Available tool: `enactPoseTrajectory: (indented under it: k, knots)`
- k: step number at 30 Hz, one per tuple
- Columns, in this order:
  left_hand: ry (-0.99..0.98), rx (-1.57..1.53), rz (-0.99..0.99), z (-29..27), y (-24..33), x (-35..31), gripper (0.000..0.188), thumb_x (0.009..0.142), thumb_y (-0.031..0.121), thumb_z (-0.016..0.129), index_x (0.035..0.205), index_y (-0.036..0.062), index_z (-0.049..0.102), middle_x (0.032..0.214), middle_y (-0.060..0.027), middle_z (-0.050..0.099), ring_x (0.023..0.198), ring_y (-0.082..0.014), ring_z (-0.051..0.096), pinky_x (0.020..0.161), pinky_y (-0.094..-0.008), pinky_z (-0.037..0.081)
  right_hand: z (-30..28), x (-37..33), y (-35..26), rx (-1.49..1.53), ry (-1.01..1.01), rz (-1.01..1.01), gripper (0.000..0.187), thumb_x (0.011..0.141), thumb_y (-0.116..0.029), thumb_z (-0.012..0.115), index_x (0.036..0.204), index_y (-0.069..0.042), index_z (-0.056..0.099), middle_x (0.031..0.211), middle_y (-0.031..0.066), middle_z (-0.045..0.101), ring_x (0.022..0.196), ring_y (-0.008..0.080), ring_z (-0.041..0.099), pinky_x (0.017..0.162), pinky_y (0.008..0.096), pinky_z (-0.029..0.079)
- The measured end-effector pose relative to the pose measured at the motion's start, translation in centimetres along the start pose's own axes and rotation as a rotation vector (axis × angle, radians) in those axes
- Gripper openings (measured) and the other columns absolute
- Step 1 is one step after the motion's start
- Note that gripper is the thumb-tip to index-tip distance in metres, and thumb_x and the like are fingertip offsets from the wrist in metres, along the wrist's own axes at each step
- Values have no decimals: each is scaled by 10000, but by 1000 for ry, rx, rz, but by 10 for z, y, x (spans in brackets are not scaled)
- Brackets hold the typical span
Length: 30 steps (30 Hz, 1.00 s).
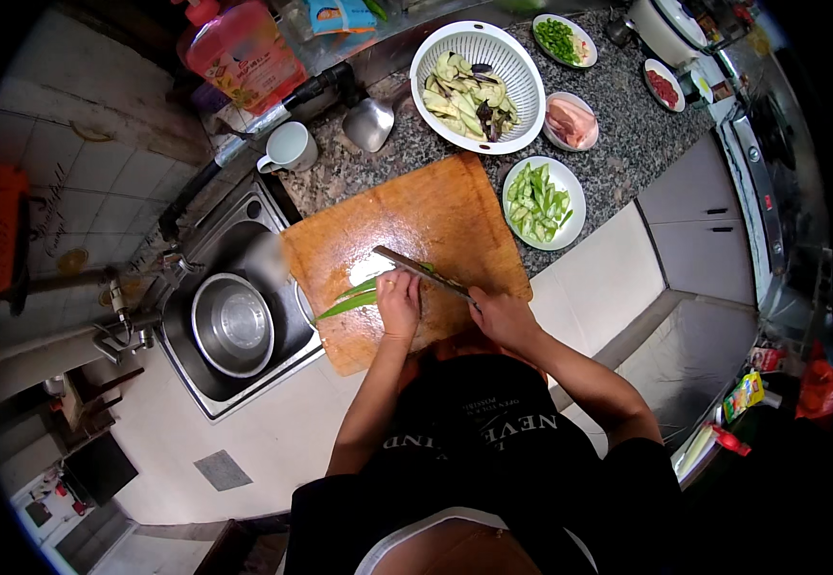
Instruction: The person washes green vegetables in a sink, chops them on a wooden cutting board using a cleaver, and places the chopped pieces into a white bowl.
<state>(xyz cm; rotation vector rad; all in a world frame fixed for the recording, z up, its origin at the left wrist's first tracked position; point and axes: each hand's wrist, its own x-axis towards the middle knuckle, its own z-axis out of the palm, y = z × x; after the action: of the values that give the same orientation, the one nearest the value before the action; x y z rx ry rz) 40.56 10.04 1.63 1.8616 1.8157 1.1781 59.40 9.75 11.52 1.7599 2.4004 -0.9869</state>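
A wooden cutting board [435,201] with a wet sheen lies at the counter's front edge. My left hand [399,305] is closed over long green scallion leaves [347,305], whose ends stick out to its left. In my right hand [502,318] is the handle of a kitchen knife [424,270], its blade seen nearly edge-on and slanting to the far left. The blade passes just beyond my left fingers, close to them. A small green bit [428,265] shows at the blade's far side. What lies under my left palm is hidden.
Past the board stand a white colander [538,96] of sliced eggplant, a plate [577,206] of sliced green pepper, a bowl of raw meat [571,123] and a spatula [370,125]. Left are a white mug [292,146] and a sink [215,393] holding a metal basin [234,326].
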Motion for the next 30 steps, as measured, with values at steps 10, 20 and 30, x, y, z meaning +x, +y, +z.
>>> enactPoseTrajectory:
  k: [10, 20, 30]
  knots:
    - [-35, 55, -38, -4, -1, -2, 67, 739, 33, 643, 749, 23, 578, 846, -116, 581, 807, -300, 522, 727, -360, 448, -8, -10, -1, -33, -24, 14, 167, 862, -226, 463, 951, -93, 509, 648, 192, 597, 590, 400, 584, 547, 520, 465]
    - [-13, 36, 12, -8, -6, 2, 50, 742, 23, 636, 765, 20, 592, 859, -108, 598, 813, -296, 537, 733, -351, 455, -29, -8, -10, -40, -63, -14, 199, 876, -245, 466, 975, -82, 524, 647, 187, 597, 609, 391, 585, 548, 503, 460]
    - [-27, 43, -55, -25, -11, 9, 53, 721, 25, 651, 766, 37, 627, 806, -103, 598, 797, -290, 540, 722, -355, 451, -9, 6, -3, -60, -126, 14, 218, 872, -247, 447, 993, -81, 521, 697, 209, 608, 670, 409, 592, 595, 534, 455]
